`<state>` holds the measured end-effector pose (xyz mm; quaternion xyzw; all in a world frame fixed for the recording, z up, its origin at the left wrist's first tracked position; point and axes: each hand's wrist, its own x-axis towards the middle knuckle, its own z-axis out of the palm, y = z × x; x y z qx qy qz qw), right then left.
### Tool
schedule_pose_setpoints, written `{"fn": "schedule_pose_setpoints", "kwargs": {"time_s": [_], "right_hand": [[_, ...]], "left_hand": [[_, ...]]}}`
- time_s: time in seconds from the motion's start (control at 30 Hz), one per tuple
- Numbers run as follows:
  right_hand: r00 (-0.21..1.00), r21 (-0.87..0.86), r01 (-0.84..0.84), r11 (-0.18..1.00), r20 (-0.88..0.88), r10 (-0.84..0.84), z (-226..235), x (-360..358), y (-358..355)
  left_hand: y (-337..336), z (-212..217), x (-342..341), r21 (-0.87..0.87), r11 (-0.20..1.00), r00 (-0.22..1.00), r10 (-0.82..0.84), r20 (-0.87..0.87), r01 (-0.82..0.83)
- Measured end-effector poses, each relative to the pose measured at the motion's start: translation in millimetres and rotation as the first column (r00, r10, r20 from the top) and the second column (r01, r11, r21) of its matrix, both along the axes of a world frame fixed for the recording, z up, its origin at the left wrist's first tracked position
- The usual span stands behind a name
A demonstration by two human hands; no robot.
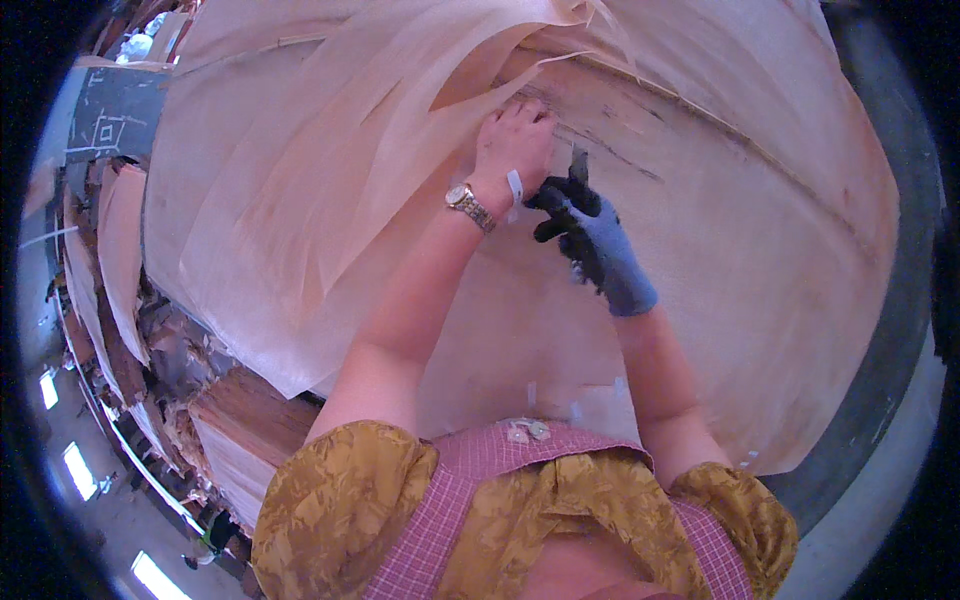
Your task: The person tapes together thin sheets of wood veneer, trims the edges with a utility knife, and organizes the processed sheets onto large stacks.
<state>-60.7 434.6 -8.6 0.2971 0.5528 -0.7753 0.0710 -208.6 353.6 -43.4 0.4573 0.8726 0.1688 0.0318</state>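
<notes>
A broad sheet of thin pale wood veneer (pixel 740 330) spreads out before me, with dark cracks (pixel 600 140) near its middle. My left hand (pixel 515 145) is bare and lies on the sheet at the left end of these cracks, fingers bent slightly and tips down on the wood. A short white strip (pixel 515 188) sits at that wrist, beside a metal watch (pixel 470 205). Just to the right, my right hand (pixel 590 235) wears a grey-blue and black glove. It is closed on a knife, whose dark blade (pixel 579 165) points away from me; the handle is hidden.
Loose, rippled veneer (pixel 340 150) lies over the left and far side, with a curled torn edge (pixel 580 58). Stacked, broken veneer pieces (pixel 120 260) stand at the left. A dark edge (pixel 880 370) borders the right side. Small tape-like strips (pixel 575 410) show near my apron.
</notes>
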Motion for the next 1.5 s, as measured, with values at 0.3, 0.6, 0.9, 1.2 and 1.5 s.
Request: {"fn": "schedule_pose_setpoints", "kwargs": {"time_s": [0.3, 0.6, 0.9, 1.2, 1.5], "right_hand": [[0.998, 0.059, 0.055, 0.997, -0.028, -0.054, -9.3, 8.5, -19.5], [0.975, 0.261, 0.197, 0.945, -0.151, -0.162, -25.2, -56.7, 74.0], [0.993, 0.405, 0.077, 0.911, 0.052, -0.107, -59.1, -71.3, 74.0], [0.966, 0.965, -0.253, -0.065, 0.255, 0.041, -46.8, -29.8, 70.8], [0.981, 0.489, 0.024, 0.872, 0.158, -0.115, 25.7, 126.7, -48.4]], "left_hand": [[1.5, -7.6, -6.7, 0.0, 1.0, 0.998, -0.013, -0.058, 0.013], [0.9, -19.3, -2.3, 0.249, 0.967, 0.994, 0.03, 0.108, -0.056], [-3.8, -14.8, -4.5, 0.211, 0.977, 0.999, -0.034, -0.029, 0.04], [5.8, -11.6, 4.4, 0.211, 0.977, 0.997, 0.003, -0.077, 0.013], [-111.4, 16.4, 64.7, 0.266, 0.963, 0.998, -0.041, 0.038, 0.029]]}}
